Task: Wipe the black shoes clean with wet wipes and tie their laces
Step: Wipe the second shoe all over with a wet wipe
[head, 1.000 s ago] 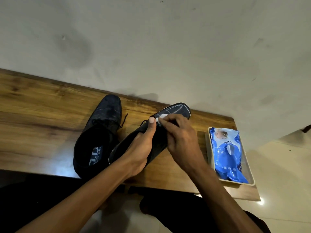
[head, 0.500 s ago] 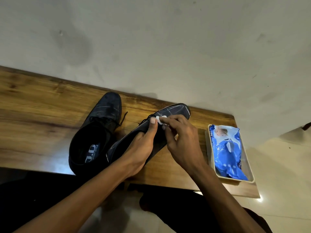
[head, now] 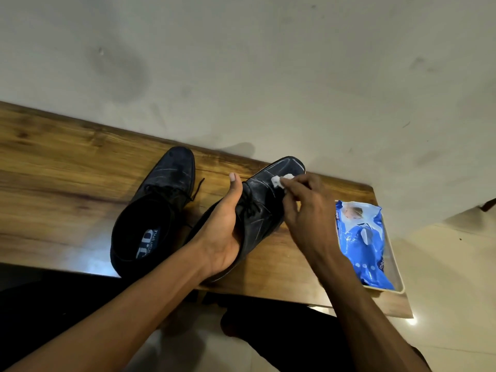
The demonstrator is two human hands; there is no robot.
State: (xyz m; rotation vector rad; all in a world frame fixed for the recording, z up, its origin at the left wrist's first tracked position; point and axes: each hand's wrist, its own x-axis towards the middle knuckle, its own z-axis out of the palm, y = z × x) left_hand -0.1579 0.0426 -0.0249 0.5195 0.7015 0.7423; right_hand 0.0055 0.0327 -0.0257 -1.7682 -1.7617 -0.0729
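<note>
Two black lace-up shoes lie on a wooden table (head: 67, 183). The left shoe (head: 153, 210) rests flat, its opening toward me and its laces loose. The right shoe (head: 265, 208) is tilted on its side, toe pointing away. My left hand (head: 222, 229) grips it around the middle, thumb up along the laces. My right hand (head: 303, 210) pinches a small white wet wipe (head: 280, 180) and presses it on the shoe's toe area, which shows wet streaks.
A blue pack of wet wipes (head: 362, 242) lies in a shallow white tray (head: 397, 275) at the table's right end. A pale wall runs behind the table. My dark trousers (head: 67, 304) and a light floor show below the near edge.
My right hand has slid the wipe from beside the laces toward the toe. My left thumb has lifted off the wipe, and the shoe has rolled to show more of its upper.
</note>
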